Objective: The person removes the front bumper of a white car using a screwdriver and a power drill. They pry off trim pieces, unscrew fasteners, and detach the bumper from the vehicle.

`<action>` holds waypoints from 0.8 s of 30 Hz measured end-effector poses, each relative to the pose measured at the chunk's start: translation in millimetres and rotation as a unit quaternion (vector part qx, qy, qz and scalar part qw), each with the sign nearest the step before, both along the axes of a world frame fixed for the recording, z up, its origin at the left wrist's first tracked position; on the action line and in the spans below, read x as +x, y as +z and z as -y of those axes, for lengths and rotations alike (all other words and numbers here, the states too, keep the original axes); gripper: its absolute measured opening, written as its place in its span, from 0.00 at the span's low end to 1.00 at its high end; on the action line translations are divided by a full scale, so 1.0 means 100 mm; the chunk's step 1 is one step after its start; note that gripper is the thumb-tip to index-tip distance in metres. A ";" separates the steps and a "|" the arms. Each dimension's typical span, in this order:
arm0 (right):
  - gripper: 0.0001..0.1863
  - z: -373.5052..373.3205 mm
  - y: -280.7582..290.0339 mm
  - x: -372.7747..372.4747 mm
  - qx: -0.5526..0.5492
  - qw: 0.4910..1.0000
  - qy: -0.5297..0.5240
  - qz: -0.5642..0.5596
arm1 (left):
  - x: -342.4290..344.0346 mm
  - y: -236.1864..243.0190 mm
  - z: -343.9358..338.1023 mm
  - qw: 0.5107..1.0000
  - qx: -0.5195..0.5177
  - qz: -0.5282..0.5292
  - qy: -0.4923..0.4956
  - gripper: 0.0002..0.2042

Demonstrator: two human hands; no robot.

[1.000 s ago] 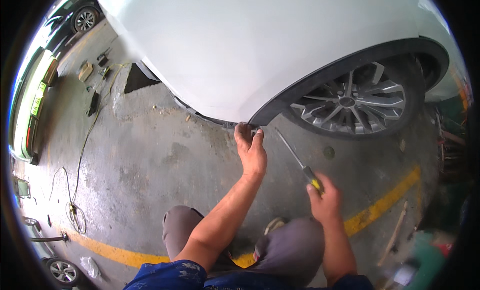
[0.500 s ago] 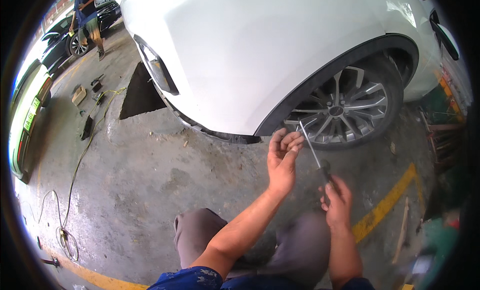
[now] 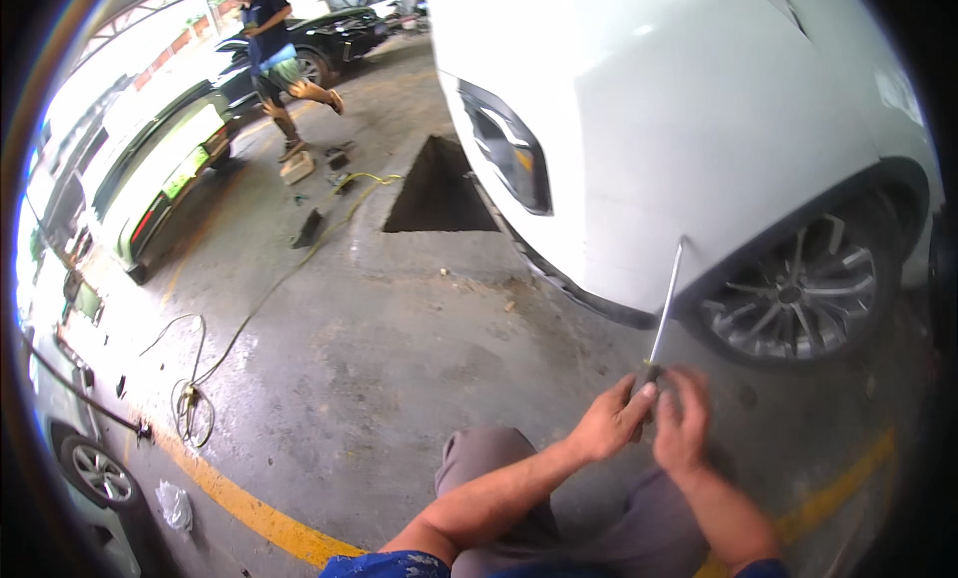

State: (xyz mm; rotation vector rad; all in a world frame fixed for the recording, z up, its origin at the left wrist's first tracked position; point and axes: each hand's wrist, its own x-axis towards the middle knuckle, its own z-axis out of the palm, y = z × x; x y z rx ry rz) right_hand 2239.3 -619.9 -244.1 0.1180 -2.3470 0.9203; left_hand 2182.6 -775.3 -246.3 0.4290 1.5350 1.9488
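Screwdriver (image 3: 668, 304) between two hands, white car (image 3: 639, 129) behind the tip

Left hand (image 3: 611, 418), lower right of the frame, looks closed round the handle (image 3: 654, 372), thumb along it; right hand (image 3: 684, 423) is just beside it, fingers loosely bent and smeared by motion, so can't tell if it has hold of anything. Two hands crowding one handle bugs me; if both go slack it could twist or drop; a careless swing of that tip could scratch the car, since it lines up with the panel left of the wheel (image 3: 788, 294), middle right (can't tell if it's touching). Person (image 3: 271, 49) in the upper left seems too far off to get poked.

Versus half a second ago: driver was in the right hand alone, left was up near the tip; now they meet at the handle; the view's swung too, so the car sits farther right and that person's nearer the middle.
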 end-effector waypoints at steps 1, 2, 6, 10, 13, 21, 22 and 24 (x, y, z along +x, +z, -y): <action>0.18 -0.08 -0.01 -0.20 -0.093 0.995 -0.040 -0.010 | -0.04 -0.07 0.11 0.998 -0.061 0.000 0.008 0.24; 0.19 -0.18 -0.05 -0.43 -0.184 0.980 -0.079 -0.010 | -0.11 -0.06 0.20 0.994 -0.104 -0.036 0.008 0.24; 0.28 -0.93 -0.16 -1.27 -0.397 0.905 -0.154 -0.004 | -0.38 0.12 0.53 0.963 -0.235 -0.133 -0.013 0.26; 0.34 -0.76 -0.33 -1.39 -0.405 0.911 -0.044 -0.062 | -0.47 0.07 0.65 0.940 -0.301 -0.160 -0.008 0.26; 0.31 -0.84 -0.55 -1.46 -0.335 0.934 -0.119 0.044 | -0.56 0.05 0.70 0.925 -0.337 -0.173 -0.006 0.27; 0.25 -1.00 -0.63 -1.41 -0.346 0.938 -0.001 0.032 | -0.65 0.02 0.77 0.952 -0.298 -0.064 0.021 0.27; 0.24 -0.99 -0.65 -1.40 -0.348 0.937 -0.003 0.038 | -0.64 0.05 0.78 0.951 -0.299 -0.069 0.022 0.27; 0.22 -0.81 -0.68 -1.41 -0.350 0.935 -0.045 0.044 | -0.58 0.08 0.90 0.943 -0.322 -0.069 0.038 0.27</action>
